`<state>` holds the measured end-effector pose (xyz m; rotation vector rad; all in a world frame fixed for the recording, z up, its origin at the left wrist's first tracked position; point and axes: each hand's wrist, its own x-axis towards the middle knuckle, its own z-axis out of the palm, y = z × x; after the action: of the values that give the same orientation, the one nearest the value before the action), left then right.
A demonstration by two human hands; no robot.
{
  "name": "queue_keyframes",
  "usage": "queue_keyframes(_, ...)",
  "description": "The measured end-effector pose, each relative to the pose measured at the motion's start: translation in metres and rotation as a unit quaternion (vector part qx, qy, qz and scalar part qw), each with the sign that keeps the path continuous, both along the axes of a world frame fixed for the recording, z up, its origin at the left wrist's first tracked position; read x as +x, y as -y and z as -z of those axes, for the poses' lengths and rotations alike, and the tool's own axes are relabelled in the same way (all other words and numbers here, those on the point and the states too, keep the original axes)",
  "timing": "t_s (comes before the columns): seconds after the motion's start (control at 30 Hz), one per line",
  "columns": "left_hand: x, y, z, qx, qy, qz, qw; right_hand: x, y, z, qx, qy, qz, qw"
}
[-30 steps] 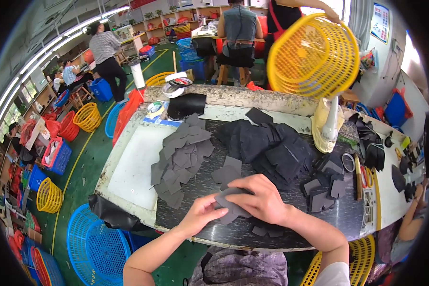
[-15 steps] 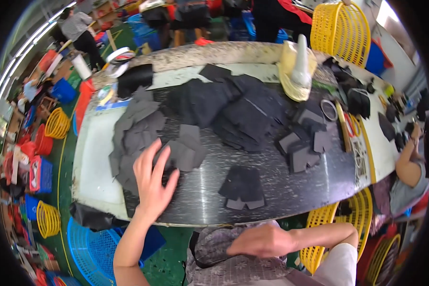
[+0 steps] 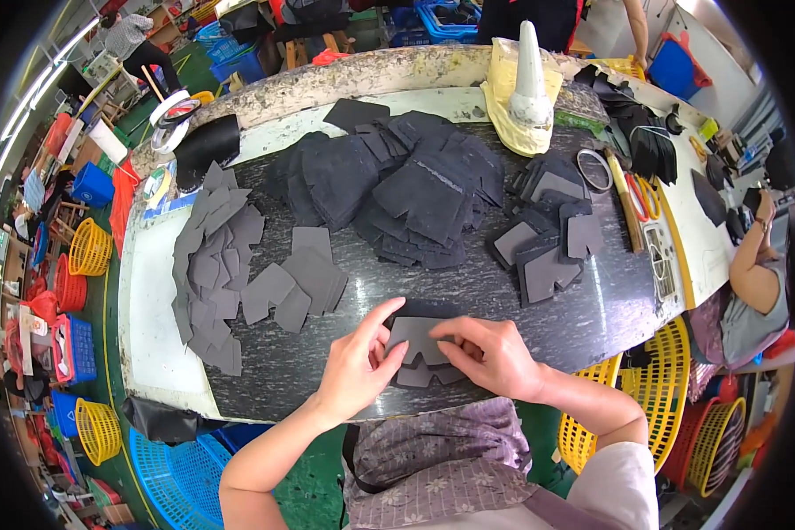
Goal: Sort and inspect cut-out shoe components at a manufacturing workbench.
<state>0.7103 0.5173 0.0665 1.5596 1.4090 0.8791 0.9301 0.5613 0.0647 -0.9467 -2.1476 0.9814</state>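
Grey notched sheet [image 3: 412,336] on flat black sheet [image 3: 433,310], between wide left fingers [image 3: 392,359] and right fingers [image 3: 459,329], grip unclear; could skew if nudged.

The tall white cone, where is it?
In the head view, the tall white cone stands on yellow wrapping near the far edge of the black-topped worktable, right of the piled flat black pieces.
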Motion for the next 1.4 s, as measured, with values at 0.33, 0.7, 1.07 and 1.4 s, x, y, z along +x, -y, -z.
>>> queue_keyframes(0.33, -0.002, -0.011, 0.005, 0.23, -0.214, 0.046, 0.948, -0.001, -0.012, -0.005, 0.197, 0.097, -0.003, 0.976)
queue_keyframes(0.7, 0.015, -0.055, -0.01, 0.344, -0.172, 0.085, 0.919, -0.024, -0.121, -0.014, 0.222, -0.016, 0.025, 0.975)
queue_keyframes(1.07, -0.015, -0.106, -0.01, 0.247, 0.008, 0.145, 0.958, 0.026, -0.034, -0.058, 0.15, 0.288, -0.158, 0.932)
queue_keyframes(1.4, -0.144, -0.044, -0.029, 0.088, -0.282, -0.043, 0.954, -0.118, -0.062, -0.023, 0.202, 0.001, -0.214, 0.956)
